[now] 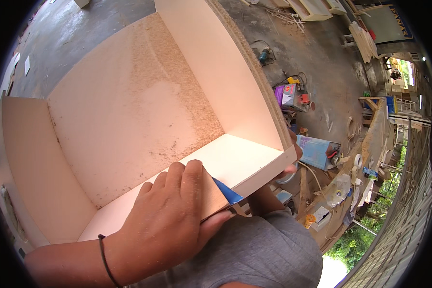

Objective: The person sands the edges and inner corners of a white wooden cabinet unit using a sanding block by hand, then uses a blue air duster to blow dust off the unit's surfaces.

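1. Cabinet carcass (129,110): an open box of pale laminated particle board fills the frame from 9 to 1 o'clock. Back panel, left side panel, right side panel (225,72) and near front panel (235,161) all stand joined at their corners. Judgement: the box is already assembled; sawdust lies spread over the back panel, so cleaning or finishing looks not yet done.
2. Front panel: long axis runs from 7 o'clock up to 3 o'clock, its raw end pointing right, toward the corner it shares with the right side panel. Its upper edge faces the camera.
3. Left hand (170,216): at 6 o'clock, laid palm-down over the near edge of the front panel, fingers curled over the top and thumb underneath, closed around a thin brown block (211,194), possibly a sanding block, with a blue strip (228,194) showing under it. The block sits on the panel edge, roughly mid-length.
4. Right hand (293,161): at 3 o'clock, mostly hidden behind the panel corner; fingertips show gripping the end of the front panel. How far closed, cannot tell fully.
5. Workshop floor (321,62): at 1–3 o'clock, power tools and a blue box (317,151) lie well apart from the carcass.
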`<state>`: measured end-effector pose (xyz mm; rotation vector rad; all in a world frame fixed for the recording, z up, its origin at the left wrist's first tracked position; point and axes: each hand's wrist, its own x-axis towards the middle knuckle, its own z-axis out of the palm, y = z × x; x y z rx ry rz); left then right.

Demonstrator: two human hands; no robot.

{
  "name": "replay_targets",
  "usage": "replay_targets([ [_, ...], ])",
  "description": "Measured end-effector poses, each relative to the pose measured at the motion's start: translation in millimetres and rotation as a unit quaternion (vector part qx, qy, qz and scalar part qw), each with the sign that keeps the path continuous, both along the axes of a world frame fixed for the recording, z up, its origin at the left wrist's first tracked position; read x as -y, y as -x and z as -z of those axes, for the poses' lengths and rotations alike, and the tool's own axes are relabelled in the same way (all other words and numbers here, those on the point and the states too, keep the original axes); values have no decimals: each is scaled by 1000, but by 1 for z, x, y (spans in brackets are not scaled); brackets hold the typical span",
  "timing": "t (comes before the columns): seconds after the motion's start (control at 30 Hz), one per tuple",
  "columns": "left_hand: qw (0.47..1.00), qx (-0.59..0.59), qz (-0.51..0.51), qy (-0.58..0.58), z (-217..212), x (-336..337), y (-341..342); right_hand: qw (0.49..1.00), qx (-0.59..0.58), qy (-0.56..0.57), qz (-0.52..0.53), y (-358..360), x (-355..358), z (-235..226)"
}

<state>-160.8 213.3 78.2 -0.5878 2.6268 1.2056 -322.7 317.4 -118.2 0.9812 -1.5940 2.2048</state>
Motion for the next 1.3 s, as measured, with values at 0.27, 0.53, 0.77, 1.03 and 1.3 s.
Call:
replay_targets([
  [0.27, 993, -35, 4, -110, 21, -6, 59, 1000, 1, -16, -14, -6, -11, -6],
  [0.53, 987, -9, 2, -160, 22, 0, 63, 1000, 0, -18, -25, 0, -9, -3],
  [0.77, 995, -6, 10, -102, 11, 10, 5, 996, 5, -70, -53, 13, -24, 10],
  [1.03, 988, -6, 51, -148, 20, 6, 67, 999, 2, 38, -8, 1, -5, 1],
  [1.3, 992, -23, 55, -112, 17, 9, 39, 993, 80, 81, 29, -9, 6, -24],
])
